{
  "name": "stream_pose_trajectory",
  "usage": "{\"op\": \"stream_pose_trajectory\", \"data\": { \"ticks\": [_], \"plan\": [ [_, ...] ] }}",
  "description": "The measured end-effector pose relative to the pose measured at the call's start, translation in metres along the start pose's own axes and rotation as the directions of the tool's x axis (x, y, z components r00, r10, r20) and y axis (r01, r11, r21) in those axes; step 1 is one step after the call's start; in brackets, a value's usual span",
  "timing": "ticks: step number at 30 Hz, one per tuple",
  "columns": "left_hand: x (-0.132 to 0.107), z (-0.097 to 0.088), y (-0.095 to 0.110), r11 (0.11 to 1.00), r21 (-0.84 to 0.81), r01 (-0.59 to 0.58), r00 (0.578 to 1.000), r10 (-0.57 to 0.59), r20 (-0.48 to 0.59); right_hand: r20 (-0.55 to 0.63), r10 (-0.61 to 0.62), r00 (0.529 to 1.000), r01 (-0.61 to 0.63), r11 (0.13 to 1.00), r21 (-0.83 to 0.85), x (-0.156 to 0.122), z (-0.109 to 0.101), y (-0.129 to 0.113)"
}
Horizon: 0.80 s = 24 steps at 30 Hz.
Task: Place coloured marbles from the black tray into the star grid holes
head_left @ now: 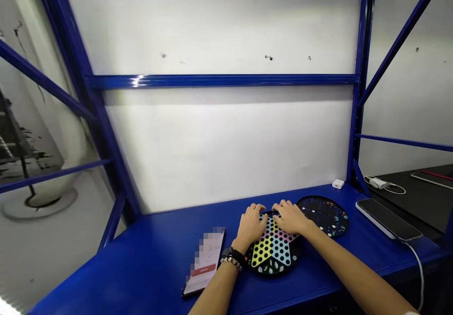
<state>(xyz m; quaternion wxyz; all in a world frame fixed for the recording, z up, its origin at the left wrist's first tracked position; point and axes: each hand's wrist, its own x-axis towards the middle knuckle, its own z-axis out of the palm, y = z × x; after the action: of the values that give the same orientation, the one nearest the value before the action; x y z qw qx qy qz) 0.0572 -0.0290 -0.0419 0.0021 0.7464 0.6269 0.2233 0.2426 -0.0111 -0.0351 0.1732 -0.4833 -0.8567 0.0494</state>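
Note:
A star-shaped Chinese checkers board with yellow, blue and pink sections and rows of black holes sits over a round black tray. Small white and coloured marbles show in the tray below the star's near points. My left hand grips the board's far left side with bent fingers, a black band and a beaded bracelet at the wrist. On the far right side, my right hand holds the board, fingers curled over its edge. Both hands hide parts of the star, and the fingertips' undersides are out of sight.
A second round black tray with scattered marbles is behind my right hand. A phone with a lit screen lies left, another dark device with a cable right. A white adapter stands near the blue frame and wall.

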Motion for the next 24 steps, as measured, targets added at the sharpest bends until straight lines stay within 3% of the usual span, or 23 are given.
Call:
{"op": "stream_pose_trajectory", "data": {
  "ticks": [5,14,24],
  "plan": [
    [0.003,-0.002,-0.002,0.998,-0.067,0.018,0.999,-0.021,-0.043,0.066,0.004,0.998,-0.002,1.0,-0.028,0.034,0.02,-0.005],
    [0.0,-0.004,0.0,0.998,-0.051,-0.032,0.999,0.033,0.028,0.1,-0.084,0.991,0.093,0.992,-0.086,0.046,0.024,0.014],
    [0.0,-0.002,-0.001,0.995,-0.061,-0.075,0.997,0.076,0.026,0.079,-0.039,0.996,0.038,0.999,0.006,0.047,0.033,0.025]
  ]
}}
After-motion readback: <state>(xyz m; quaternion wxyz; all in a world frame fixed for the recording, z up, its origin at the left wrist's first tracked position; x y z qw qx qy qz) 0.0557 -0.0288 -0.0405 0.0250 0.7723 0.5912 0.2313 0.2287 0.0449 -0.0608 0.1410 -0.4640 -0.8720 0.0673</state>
